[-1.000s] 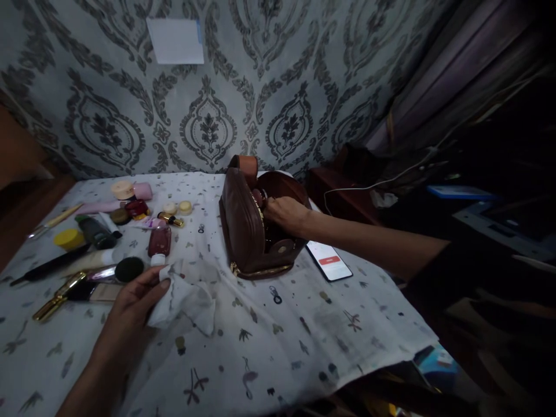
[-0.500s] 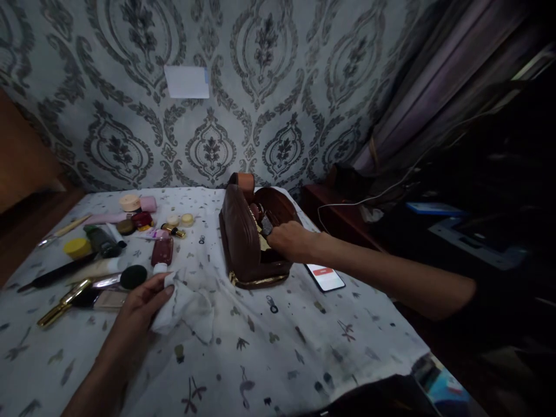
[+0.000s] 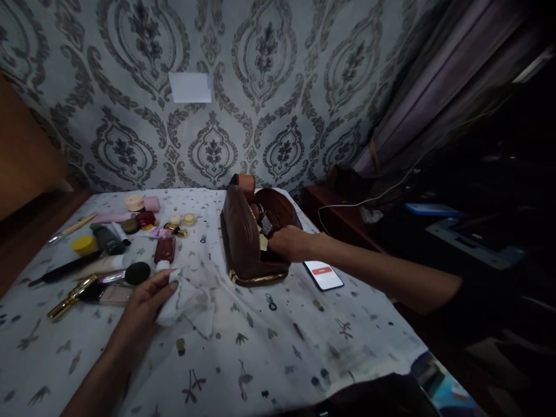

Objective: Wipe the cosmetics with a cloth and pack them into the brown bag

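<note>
My left hand [image 3: 151, 296] pinches a crumpled white cloth [image 3: 189, 310] that trails onto the patterned sheet. Just beyond its fingertips lies a dark red bottle with a white cap [image 3: 165, 249]. My right hand [image 3: 290, 243] reaches into an unzipped brown bag [image 3: 238, 234], its fingers curled. The fingertips and whatever they grip are hidden by the bag and the hand itself. Small items, one of them glittery silver [image 3: 267, 224], show inside the bag beside the hand.
Left of the bag lie makeup brushes [image 3: 138, 273], a yellow-lidded pot [image 3: 84, 245], a gold tube [image 3: 72, 298], a dark green tube [image 3: 108, 239] and small jars [image 3: 189, 219]. A lit phone [image 3: 325, 275] rests right of the bag, under my forearm. Patterned wallpaper [image 3: 212, 150] stands behind.
The camera view has shifted slightly. My right hand remains in the bag, a little lower, and my left hand still holds the cloth.
</note>
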{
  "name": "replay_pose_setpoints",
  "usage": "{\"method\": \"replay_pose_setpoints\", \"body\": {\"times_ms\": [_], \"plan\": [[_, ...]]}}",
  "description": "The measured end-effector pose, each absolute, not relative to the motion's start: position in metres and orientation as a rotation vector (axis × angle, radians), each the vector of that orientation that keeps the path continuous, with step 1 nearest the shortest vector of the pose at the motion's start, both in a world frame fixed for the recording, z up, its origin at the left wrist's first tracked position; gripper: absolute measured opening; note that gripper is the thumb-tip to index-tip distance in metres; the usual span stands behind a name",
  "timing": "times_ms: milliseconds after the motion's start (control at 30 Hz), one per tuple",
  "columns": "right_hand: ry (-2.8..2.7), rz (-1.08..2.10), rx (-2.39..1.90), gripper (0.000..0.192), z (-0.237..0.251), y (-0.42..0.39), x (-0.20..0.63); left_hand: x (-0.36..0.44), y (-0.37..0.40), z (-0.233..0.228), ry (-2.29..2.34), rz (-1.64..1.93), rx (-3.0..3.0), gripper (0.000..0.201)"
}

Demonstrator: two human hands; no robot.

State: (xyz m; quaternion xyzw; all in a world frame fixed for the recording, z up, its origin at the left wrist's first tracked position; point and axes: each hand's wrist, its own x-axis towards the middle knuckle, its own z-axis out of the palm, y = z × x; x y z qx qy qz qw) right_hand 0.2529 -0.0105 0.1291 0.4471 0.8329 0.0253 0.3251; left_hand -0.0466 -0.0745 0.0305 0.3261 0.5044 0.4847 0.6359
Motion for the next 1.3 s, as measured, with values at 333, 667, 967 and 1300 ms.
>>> {"method": "replay_pose_setpoints", "body": {"times_ms": [333, 667, 967, 1300], "plan": [[2.174, 0.085, 1.201, 0.025, 0.131, -0.014, 0.252, -0.047, -0.074, 0.031, 1.136, 1.135, 0.76, 0.051], [2.302, 0.232, 1.217, 0.025, 0.118, -0.012, 0.258, -0.047, -0.07, 0.019, 1.019, 1.223, 0.883, 0.038], [2.692, 0.644, 1.495, 0.021, 0.137, -0.039, 0.256, -0.049, -0.068, 0.015, 0.95, 1.241, 0.897, 0.036], [3.627, -0.033, 1.16, 0.028, 0.061, -0.096, 0.181, -0.051, -0.067, 0.008, 0.999, 1.312, 0.996, 0.029]]}}
